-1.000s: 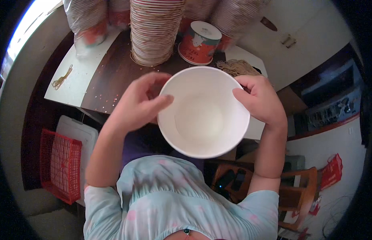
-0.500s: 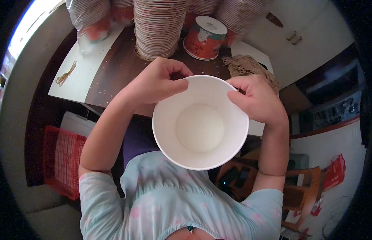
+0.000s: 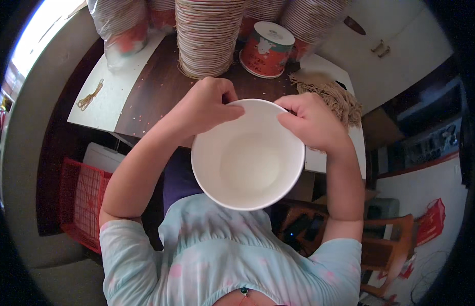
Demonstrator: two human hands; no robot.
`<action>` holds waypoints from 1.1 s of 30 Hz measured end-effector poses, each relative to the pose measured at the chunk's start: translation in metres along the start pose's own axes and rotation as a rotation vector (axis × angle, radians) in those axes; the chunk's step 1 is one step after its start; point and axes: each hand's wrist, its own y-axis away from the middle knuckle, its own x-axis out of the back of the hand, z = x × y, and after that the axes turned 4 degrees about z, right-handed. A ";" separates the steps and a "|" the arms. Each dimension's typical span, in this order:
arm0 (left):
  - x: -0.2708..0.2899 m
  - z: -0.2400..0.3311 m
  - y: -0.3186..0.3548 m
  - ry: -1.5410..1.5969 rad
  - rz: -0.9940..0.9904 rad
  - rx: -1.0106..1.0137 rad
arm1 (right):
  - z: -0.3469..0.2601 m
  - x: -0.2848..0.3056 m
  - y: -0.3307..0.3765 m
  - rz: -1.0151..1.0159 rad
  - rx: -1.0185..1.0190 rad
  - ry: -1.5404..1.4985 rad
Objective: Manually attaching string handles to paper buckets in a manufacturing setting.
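Observation:
A large white paper bucket (image 3: 249, 163) is held up over my lap, its open mouth turned toward me and its inside bare. My left hand (image 3: 217, 104) pinches the far rim on the left, thumb inside. On the far rim's right side, my right hand (image 3: 311, 120) grips with its thumb over the edge; the fingers behind the wall are hidden. Beyond my hands, a tall stack of nested paper buckets (image 3: 207, 41) stands on the brown table. To its right sits a single red and green bucket (image 3: 266, 50) upside down, with an animal picture on it.
A bundle of tan cords (image 3: 329, 97) lies at the table's right. A small loop of cord (image 3: 89, 97) rests on the white left part. Bagged bucket stacks (image 3: 120, 25) line the back. A red plastic crate (image 3: 84, 204) stands low left, a wooden chair (image 3: 390, 250) low right.
The bucket has shifted a little left and tilted slightly, with both hands still on its rim. My right hand has moved left, nearer the left one. The view has shifted slightly.

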 end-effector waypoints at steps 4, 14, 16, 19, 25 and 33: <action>-0.006 -0.010 -0.001 -0.115 0.176 -0.150 | 0.024 0.000 -0.025 0.010 -0.014 -0.025; 0.026 -0.057 -0.022 -0.101 0.354 0.029 | 0.126 0.006 -0.051 0.091 0.046 0.163; 0.030 -0.055 -0.024 -0.238 0.419 0.073 | 0.156 0.005 -0.045 0.100 -0.132 0.249; 0.020 -0.049 -0.028 -0.309 0.465 0.018 | 0.183 -0.007 -0.046 0.124 -0.134 0.167; 0.013 -0.038 -0.020 -0.800 0.747 -0.282 | 0.205 -0.013 -0.064 0.120 0.092 0.363; -0.013 0.053 -0.077 -0.054 0.209 -0.522 | 0.131 0.117 -0.054 0.171 -0.078 -0.440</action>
